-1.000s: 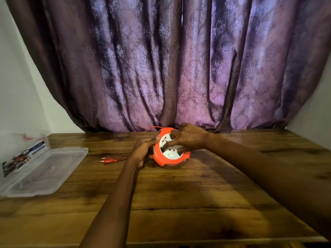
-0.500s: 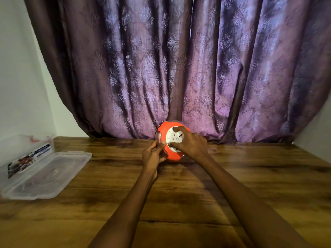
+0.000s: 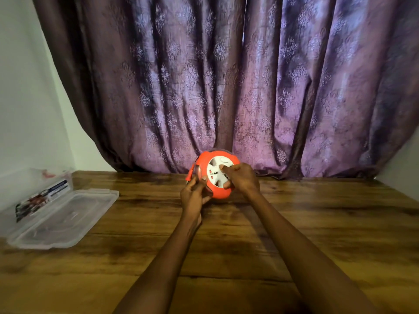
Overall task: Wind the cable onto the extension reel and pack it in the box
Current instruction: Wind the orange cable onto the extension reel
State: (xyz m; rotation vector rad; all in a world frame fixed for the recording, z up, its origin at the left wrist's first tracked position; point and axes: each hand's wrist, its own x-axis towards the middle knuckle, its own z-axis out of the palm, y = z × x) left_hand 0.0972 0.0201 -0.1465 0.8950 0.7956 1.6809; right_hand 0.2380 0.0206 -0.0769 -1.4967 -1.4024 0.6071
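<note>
Head view: I see the orange extension reel at frame centre, held tilted above the wooden table. My left hand clasps its left rim; my right hand presses fingers into its white face. The clear plastic box lies open at left, well apart, before the purple curtain.

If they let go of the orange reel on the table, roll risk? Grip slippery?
The reel is round and held on edge by the left hand and right hand, so it would likely roll or flop flat. Its smooth plastic shell looks somewhat slippery. Probably rigid; weight unclear.
</note>
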